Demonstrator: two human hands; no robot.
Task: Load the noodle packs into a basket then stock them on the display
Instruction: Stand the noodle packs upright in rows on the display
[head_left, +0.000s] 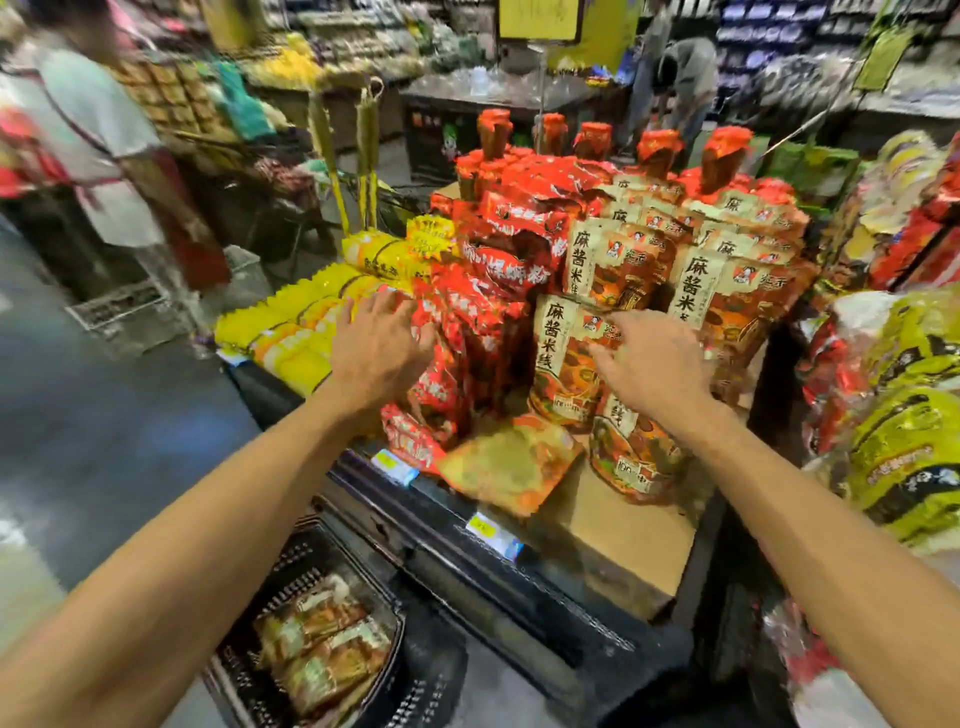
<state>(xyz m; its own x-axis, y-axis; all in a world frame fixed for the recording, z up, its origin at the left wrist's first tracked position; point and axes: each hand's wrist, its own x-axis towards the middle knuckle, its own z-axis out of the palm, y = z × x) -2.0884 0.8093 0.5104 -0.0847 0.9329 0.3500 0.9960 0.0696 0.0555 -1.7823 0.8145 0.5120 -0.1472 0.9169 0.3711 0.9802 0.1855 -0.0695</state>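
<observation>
Stocking is under way: both the left hand (376, 358) and right hand (649, 364) reach spread and empty over the display's (623, 525) standing noodle packs (566, 358), one fallen pack (511, 465) needs righting, and more wait in the basket (311, 660) below.

The noodle packs (566, 358) standing at frame centre are glossy plastic film, crinkled and catching light. The yellow packs (291, 332) at centre left have the same shiny film with serrated edges. The basket (291, 566) at lower left is black plastic mesh, matt. Under the packs lies a bare brown cardboard sheet (623, 530), dull and smooth.
</observation>
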